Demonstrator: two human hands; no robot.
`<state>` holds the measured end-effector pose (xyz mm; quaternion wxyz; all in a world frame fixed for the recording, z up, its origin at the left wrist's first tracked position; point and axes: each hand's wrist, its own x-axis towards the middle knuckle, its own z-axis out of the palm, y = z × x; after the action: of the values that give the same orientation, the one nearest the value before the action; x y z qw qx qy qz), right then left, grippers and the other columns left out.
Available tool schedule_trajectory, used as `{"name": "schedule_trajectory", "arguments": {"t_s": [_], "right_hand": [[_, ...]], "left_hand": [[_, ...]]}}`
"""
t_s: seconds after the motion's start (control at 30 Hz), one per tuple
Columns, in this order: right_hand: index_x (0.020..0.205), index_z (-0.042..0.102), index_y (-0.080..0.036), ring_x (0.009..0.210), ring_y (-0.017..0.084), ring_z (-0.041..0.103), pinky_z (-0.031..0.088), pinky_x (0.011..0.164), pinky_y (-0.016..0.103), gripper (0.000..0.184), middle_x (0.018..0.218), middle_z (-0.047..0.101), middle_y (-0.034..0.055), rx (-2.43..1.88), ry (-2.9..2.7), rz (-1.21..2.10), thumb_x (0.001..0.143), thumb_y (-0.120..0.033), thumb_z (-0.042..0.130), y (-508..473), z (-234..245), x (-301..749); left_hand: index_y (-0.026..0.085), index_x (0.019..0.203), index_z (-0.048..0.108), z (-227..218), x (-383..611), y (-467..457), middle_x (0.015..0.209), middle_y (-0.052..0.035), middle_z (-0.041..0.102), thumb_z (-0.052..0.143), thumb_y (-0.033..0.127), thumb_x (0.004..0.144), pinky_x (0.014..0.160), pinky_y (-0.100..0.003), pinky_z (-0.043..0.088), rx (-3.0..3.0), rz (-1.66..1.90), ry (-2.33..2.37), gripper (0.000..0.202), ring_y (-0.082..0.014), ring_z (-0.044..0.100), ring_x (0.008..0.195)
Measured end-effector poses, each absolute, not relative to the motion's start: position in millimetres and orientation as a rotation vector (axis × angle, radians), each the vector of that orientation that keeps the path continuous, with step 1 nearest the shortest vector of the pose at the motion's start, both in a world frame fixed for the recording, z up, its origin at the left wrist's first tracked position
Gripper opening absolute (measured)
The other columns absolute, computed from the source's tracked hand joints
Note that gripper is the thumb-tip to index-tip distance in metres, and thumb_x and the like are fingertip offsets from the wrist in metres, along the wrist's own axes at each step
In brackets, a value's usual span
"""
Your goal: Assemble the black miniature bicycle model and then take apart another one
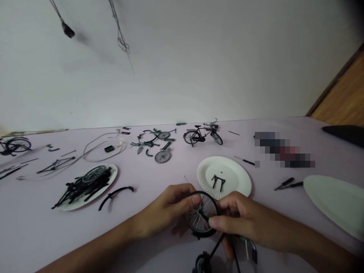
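Note:
Close in front of me is a partly built model bicycle [217, 245], black, its lower part cut off by the bottom edge of the view. Its spoked wheel [196, 220] has a black tyre and faces me. My left hand [173, 204] is closed on the wheel's left side, thumb over the upper rim. From the right, my right hand [241, 214] grips the bicycle, with its thumb at a dark bar near the hub and fingers behind. Silvery handlebars [248, 246] hang under the right hand. Some fingers are hidden behind the wheel.
Just beyond my hands, a white paper plate [203, 170] bears a small black stand. Another plate [113, 176] at left is heaped with black parts, beside a curved mudguard [113, 194]. Farther back are an assembled model bicycle [200, 134], green parts [148, 144] and a screwdriver [247, 162].

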<state>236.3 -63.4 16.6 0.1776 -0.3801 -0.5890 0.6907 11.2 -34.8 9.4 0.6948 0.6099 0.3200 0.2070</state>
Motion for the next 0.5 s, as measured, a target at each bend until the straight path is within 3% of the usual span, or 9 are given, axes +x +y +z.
{"name": "schedule_trajectory", "arguments": {"t_s": [0.13,0.33,0.5], "right_hand": [[0.088,0.064,-0.015,0.063,0.012,0.067,0.044,0.062,0.022,0.027,0.071,0.07,0.0014,-1.12,-1.616,1.954,0.092,-0.042,0.061,-64.6,16.9,237.4],[0.097,0.066,-0.015,0.072,0.014,0.07,0.053,0.068,0.026,0.026,0.094,0.073,0.0058,-1.068,-1.591,2.024,0.089,-0.04,0.065,-62.2,14.2,236.4],[0.095,0.068,-0.015,0.076,0.018,0.071,0.055,0.07,0.028,0.026,0.085,0.07,0.003,-1.105,-1.597,1.975,0.086,-0.039,0.069,-61.9,11.7,236.6]], "left_hand": [[0.013,0.095,0.056,14.3,6.7,-33.3,0.065,0.0034,0.05,0.053,0.05,0.095,0.036,-0.013,0.031,1.387,0.389,0.769,0.037,-0.0034,0.043,0.042],[0.012,0.1,0.059,16.6,12.3,-40.0,0.067,0.0028,0.051,0.057,0.046,0.094,0.043,-0.017,0.031,1.498,0.347,0.797,0.035,-0.0047,0.039,0.049],[0.015,0.098,0.063,29.5,1.8,-32.3,0.082,-0.001,0.06,0.051,0.043,0.098,0.06,-0.022,0.044,1.863,0.38,0.906,0.03,-0.0114,0.053,0.07]]}}
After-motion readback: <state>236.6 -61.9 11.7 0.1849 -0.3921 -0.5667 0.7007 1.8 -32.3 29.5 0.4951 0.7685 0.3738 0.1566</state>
